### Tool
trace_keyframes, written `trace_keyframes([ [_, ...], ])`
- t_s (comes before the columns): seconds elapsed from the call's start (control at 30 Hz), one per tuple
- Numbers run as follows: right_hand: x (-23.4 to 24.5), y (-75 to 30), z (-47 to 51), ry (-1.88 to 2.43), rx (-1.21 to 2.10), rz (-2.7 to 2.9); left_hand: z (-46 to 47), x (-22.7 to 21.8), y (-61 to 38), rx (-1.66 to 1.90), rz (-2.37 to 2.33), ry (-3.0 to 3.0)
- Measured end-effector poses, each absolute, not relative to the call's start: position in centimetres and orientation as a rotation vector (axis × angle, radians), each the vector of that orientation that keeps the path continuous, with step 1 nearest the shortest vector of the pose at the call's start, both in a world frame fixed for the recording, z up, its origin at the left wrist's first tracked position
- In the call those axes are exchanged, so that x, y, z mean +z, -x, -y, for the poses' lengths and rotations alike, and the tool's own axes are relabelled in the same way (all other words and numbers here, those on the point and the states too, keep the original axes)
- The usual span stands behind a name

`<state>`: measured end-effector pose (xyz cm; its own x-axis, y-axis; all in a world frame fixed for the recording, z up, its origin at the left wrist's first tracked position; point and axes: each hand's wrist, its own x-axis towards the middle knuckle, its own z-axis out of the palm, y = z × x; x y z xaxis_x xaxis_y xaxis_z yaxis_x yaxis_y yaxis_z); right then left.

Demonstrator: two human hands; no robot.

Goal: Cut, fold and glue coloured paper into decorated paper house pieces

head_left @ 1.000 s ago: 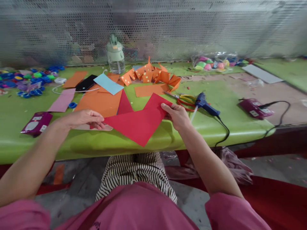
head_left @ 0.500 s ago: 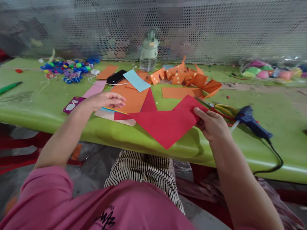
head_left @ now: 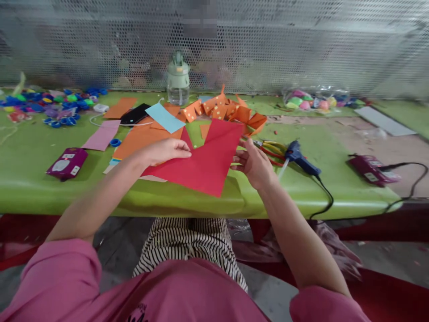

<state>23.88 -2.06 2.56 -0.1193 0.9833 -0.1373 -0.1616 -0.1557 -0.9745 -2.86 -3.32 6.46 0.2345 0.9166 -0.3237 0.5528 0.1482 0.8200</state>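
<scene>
A sheet of red paper (head_left: 201, 167), cut to an angular shape, is held up over the front of the green table. My left hand (head_left: 172, 151) pinches its upper left part between thumb and fingers. At the paper's right edge, my right hand (head_left: 252, 163) has its fingers apart and does not grip the sheet; whether a fingertip touches it I cannot tell. Behind the red sheet lie orange paper (head_left: 134, 141) and a light blue paper piece (head_left: 165, 118). Yellow-handled pliers (head_left: 273, 148) rest just beyond my right hand.
A blue glue gun (head_left: 301, 159) with a black cord lies at right, near a purple power socket box (head_left: 370, 170). Another purple box (head_left: 68, 163) stands at left. Behind are a water bottle (head_left: 178, 80), folded orange paper strips (head_left: 231, 109) and blue caps (head_left: 69, 105).
My left hand has come right and taken hold of the red paper. My right hand has let go of its right side and opened. The paper has turned, and the view has swung right.
</scene>
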Motion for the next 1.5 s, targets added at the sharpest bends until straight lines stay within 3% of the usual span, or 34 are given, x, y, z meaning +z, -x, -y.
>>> trace_keyframes([
  [0.2,1.8,-23.9,2.5,1.200,1.555,1.222,2.7,6.8,2.4,0.861,-1.424,-1.135],
  [0.4,1.3,-22.9,2.7,1.225,1.567,1.210,2.9,7.1,2.0,0.771,-1.807,-1.622],
  [0.7,1.1,-21.8,2.9,1.241,1.680,1.189,3.2,6.6,1.2,0.830,-1.757,-1.810],
  [0.83,1.2,-19.4,5.9,1.173,1.922,1.239,2.8,6.2,0.1,1.090,-1.691,-1.777],
  [1.07,1.4,-16.2,8.6,0.998,1.795,1.170,2.0,4.8,-1.1,1.466,-1.563,-1.782],
  [1.5,1.1,-16.3,8.7,0.995,1.817,1.236,3.8,6.2,-1.4,1.185,-1.742,-1.629],
])
